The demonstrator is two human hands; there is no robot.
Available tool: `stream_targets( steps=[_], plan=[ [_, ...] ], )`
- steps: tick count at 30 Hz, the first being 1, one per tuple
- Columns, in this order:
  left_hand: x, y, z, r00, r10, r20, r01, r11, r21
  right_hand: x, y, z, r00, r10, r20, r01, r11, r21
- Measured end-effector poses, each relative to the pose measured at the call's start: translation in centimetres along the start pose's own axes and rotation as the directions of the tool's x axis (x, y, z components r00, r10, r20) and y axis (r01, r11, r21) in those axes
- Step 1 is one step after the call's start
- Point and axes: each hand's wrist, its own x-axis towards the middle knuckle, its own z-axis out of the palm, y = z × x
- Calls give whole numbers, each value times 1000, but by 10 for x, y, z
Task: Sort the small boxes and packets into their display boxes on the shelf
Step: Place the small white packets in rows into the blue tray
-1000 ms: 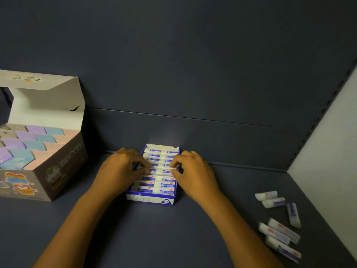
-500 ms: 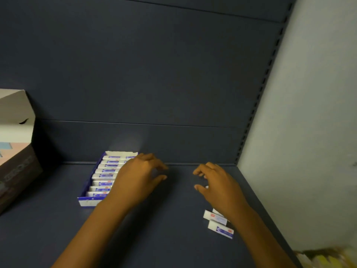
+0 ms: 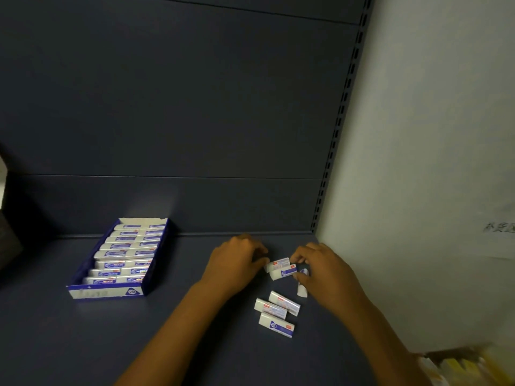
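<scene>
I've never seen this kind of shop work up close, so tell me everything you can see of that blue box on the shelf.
The blue box is an open cardboard display tray, blue outside with a white front strip bearing a small round mark and a torn-looking white back edge. It sits flat on the dark shelf, to the left of both hands, which do not touch it. Inside, white packets with blue and red print lie crosswise in a neat row, front to back, nearly filling it. The print is too small to read.
</scene>
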Motion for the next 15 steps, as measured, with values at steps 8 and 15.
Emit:
stream_targets(
  steps=[8, 15],
  plan=[
    [10, -5, 21, 998, -15, 64, 18, 999, -48, 4, 11, 5, 998, -43, -46, 44, 999, 24],
    [8, -12, 20, 1000, -21, 2, 21, 992, -127, 7, 17, 5, 998, -37, -55, 42, 995, 90]
  ],
)
